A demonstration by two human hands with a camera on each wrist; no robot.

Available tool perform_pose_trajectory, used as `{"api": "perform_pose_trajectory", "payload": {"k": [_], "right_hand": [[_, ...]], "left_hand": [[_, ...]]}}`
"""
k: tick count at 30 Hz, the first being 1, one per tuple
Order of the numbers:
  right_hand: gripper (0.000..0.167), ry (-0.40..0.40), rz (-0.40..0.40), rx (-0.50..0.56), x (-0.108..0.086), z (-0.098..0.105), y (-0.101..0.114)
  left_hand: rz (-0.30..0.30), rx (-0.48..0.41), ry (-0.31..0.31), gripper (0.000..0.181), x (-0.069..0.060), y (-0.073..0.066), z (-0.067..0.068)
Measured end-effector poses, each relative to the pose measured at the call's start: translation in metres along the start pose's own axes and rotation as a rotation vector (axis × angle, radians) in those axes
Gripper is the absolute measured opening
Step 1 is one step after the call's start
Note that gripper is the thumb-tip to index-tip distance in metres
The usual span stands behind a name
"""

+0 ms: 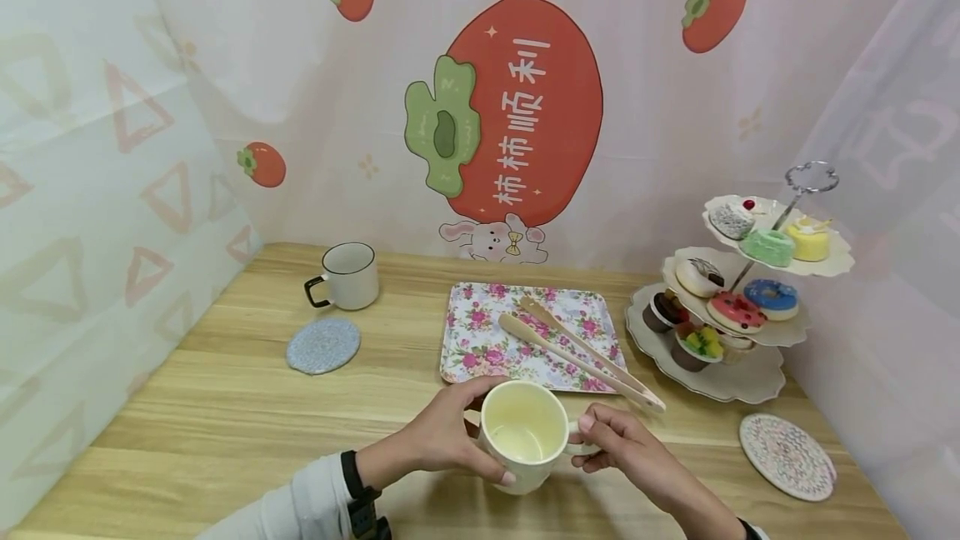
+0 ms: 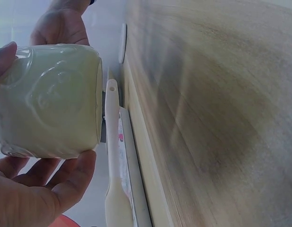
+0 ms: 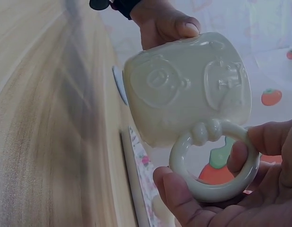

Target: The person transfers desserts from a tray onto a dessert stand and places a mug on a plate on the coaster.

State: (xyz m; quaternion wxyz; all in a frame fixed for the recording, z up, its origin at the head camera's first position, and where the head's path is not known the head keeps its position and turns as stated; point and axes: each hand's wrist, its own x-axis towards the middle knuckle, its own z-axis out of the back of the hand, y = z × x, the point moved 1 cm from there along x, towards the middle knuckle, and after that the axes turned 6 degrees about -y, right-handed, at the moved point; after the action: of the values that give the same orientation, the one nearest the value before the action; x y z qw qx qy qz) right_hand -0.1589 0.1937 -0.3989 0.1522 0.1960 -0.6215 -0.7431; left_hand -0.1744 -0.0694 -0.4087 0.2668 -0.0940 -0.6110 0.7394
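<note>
Between both hands is a cream mug (image 1: 524, 433) with raised relief figures and a ring-shaped handle (image 3: 216, 193). It is held above the wooden table, with a gap under its base in the left wrist view. My left hand (image 1: 450, 433) grips the mug's body from the left, thumb on the near side and fingers round the far side. On the right, my right hand (image 1: 628, 450) pinches the handle between thumb and fingers. The mug's inside is pale yellowish; whether liquid is in it I cannot tell.
Behind the mug lies a floral tray (image 1: 480, 332) with wooden tongs (image 1: 555, 348) across it. A white mug (image 1: 352, 277) and grey coaster (image 1: 324, 346) are at left. A tiered stand (image 1: 738, 386) with pastries and a woven coaster (image 1: 787, 457) are at right.
</note>
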Motion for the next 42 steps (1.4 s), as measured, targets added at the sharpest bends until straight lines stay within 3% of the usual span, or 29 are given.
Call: {"api": "perform_pose_trajectory", "payload": {"k": [11, 18, 24, 33, 42], "right_hand": [[0.036, 0.006, 0.035, 0.053, -0.003, 0.000, -0.004], [0.040, -0.052, -0.004, 0.075, -0.009, 0.007, -0.010], [0.039, -0.123, -0.056, 0.078, -0.017, 0.017, -0.018], [0.030, -0.148, -0.069, 0.118, -0.028, 0.033, -0.025], [0.026, -0.243, -0.038, 0.195, -0.044, 0.052, -0.034]], "left_hand": [[0.006, 0.017, 0.009, 0.085, 0.000, 0.000, -0.003], [0.026, 0.170, -0.021, 0.091, -0.005, 0.004, 0.003], [0.051, 0.300, -0.051, 0.081, -0.009, 0.009, 0.013], [0.024, 0.497, -0.050, 0.067, -0.013, 0.013, 0.022], [0.041, 0.480, -0.030, 0.055, -0.013, 0.016, 0.030]]}}
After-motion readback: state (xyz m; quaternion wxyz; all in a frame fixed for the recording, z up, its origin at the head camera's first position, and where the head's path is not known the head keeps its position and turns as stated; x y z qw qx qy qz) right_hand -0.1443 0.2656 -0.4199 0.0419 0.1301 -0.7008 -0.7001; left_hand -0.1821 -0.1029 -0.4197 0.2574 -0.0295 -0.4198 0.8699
